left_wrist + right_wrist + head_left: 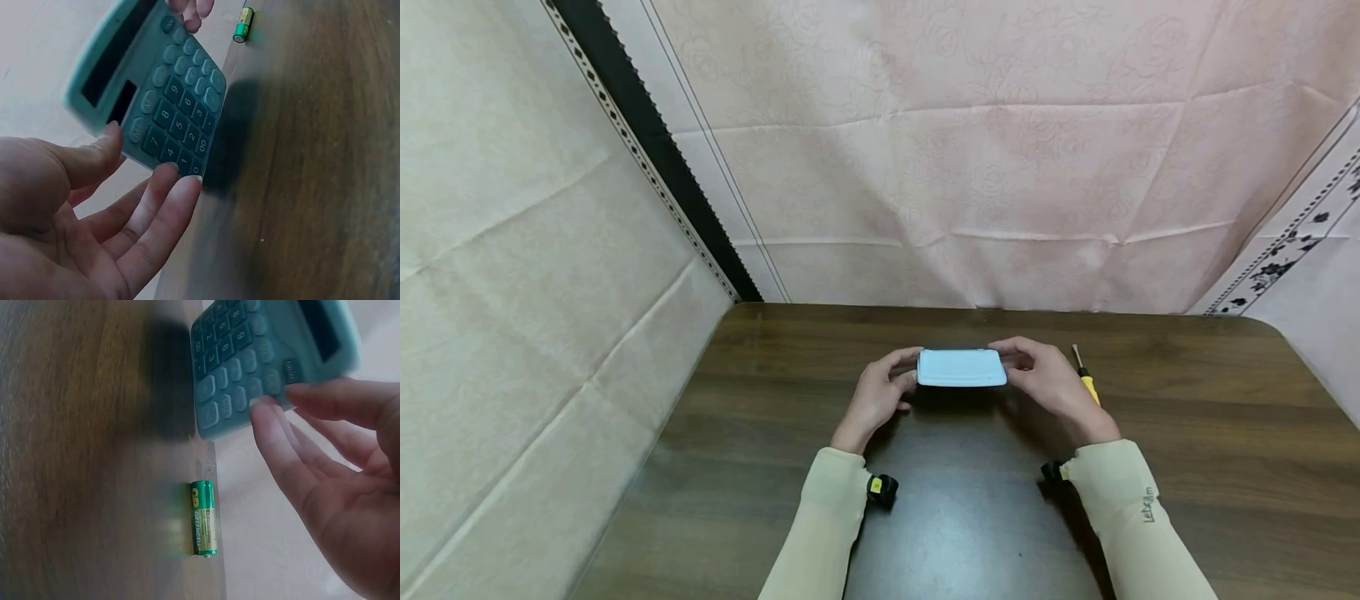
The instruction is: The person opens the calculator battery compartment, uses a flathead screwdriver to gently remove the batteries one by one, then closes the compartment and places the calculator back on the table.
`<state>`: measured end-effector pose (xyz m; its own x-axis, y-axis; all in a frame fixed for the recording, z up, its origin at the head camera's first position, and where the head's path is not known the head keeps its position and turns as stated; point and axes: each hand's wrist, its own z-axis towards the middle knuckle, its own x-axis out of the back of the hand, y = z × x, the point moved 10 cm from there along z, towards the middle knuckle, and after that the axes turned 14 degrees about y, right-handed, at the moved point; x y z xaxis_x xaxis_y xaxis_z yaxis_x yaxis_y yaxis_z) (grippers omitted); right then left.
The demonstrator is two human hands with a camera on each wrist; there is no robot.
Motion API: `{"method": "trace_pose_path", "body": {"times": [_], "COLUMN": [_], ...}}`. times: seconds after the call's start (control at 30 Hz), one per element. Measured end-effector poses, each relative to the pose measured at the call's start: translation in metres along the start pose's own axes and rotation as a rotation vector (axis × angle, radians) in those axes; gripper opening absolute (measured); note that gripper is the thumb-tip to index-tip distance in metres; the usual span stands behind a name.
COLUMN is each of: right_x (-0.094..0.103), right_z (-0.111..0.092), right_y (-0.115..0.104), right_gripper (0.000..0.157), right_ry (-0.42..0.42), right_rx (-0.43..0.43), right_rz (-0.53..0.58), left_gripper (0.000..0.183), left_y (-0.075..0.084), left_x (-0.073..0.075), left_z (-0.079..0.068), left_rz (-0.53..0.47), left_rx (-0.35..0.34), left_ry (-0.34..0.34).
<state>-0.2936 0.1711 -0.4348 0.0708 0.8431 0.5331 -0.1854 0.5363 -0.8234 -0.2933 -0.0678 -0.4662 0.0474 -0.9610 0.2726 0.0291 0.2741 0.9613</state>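
A light blue calculator (962, 368) is held up between both hands over the table. Its rows of keys and dark display show in the left wrist view, while the head view shows a plain blue face. My left hand (877, 392) pinches one end, with the thumb (100, 153) near the display and fingertips at the number keys. At the opposite end, my right hand (1047, 379) grips the side between thumb and fingers. A green and gold battery (204, 519) lies on the table near the right hand; the head view does not show it.
Just beyond the right hand lies a screwdriver (1087, 385) with a yellow and black handle, partly covered by that hand. The brown wooden table (760, 492) ends at a back edge against hanging pale patterned cloth (1000, 183). Another cloth hangs at the left.
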Motion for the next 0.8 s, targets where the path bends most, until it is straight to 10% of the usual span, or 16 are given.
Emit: {"method": "trace_pose_path", "body": {"times": [0.8], "right_x": [0.002], "right_z": [0.002], "right_y": [0.000], "right_gripper": [0.041], "right_ry": [0.070], "right_rx": [-0.012], "right_rz": [0.041], "left_gripper": [0.037], "left_y": [0.011], "left_x": [0.009], "left_z": [0.003], "left_rz": [-0.018], "left_rx": [-0.063], "left_ry": [0.118]}}
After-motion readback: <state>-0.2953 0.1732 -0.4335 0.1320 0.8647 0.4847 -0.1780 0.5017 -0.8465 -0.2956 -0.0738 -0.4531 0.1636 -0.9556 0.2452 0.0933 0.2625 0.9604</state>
